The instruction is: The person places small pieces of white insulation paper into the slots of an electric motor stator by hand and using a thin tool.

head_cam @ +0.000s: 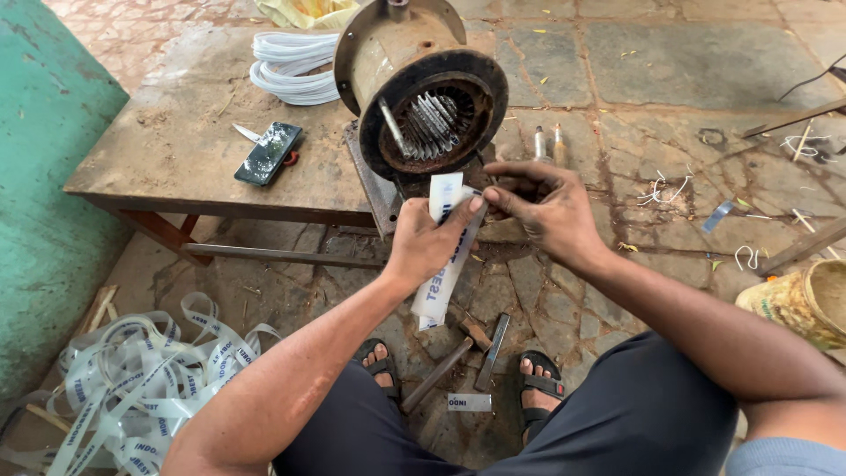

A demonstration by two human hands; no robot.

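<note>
My left hand point(423, 242) grips a bundle of white insulation paper strips point(442, 264) with blue print, which hang down from the fist. My right hand point(542, 211) pinches the top end of a strip beside the left thumb. Just above both hands a rusty round motor stator housing point(423, 88) lies on its side at the edge of a low wooden table point(176, 150), its open end facing me. White paper liners point(434, 119) stand in its inner slots.
A dark phone point(267, 152) and a coil of white tubing point(291, 66) lie on the table. A hammer point(445, 361) and a flat metal bar point(492, 353) rest on the stone floor between my sandalled feet. Loose printed strips point(132, 388) pile at lower left. A yellowish bucket point(806, 304) stands at right.
</note>
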